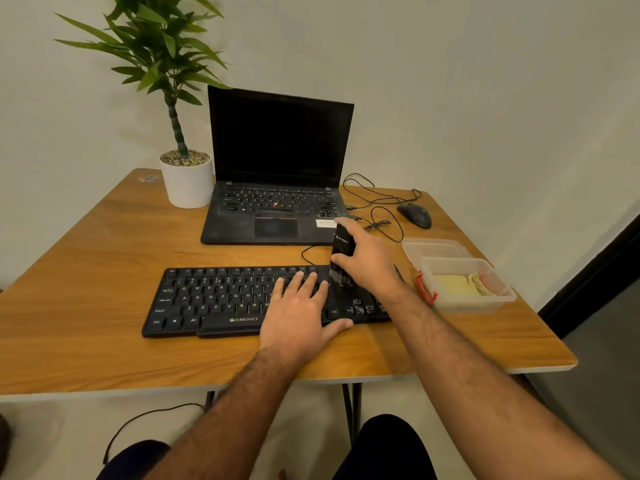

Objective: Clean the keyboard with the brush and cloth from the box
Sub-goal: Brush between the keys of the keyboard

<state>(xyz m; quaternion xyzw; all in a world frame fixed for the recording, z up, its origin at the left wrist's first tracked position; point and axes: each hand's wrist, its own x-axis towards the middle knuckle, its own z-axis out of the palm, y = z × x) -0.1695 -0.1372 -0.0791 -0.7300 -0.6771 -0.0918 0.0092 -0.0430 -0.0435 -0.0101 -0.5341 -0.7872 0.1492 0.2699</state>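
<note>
keyboard (221,299) under flat left hand (298,313); right hand (367,261) grips brush (341,258).

The bench (104,271) is smooth wood-grain with a slight sheen. Keyboard (207,299) and brush (341,251) are matt black plastic. The box (464,285) is clear plastic holding yellow cloth (457,284).

A wooden desk (86,271) stands against a pale wall. At its 11 o'clock corner sits a white pot (187,181) with a leafy green plant (162,53), pebbles on the soil. Just beside it, at 12 o'clock, an open black laptop (277,188) shows a dark screen. At 2 o'clock lies a black mouse (414,215), its thin cable (367,195) looping toward the laptop. Another dark cable (138,420) trails on the floor under the desk.
</note>
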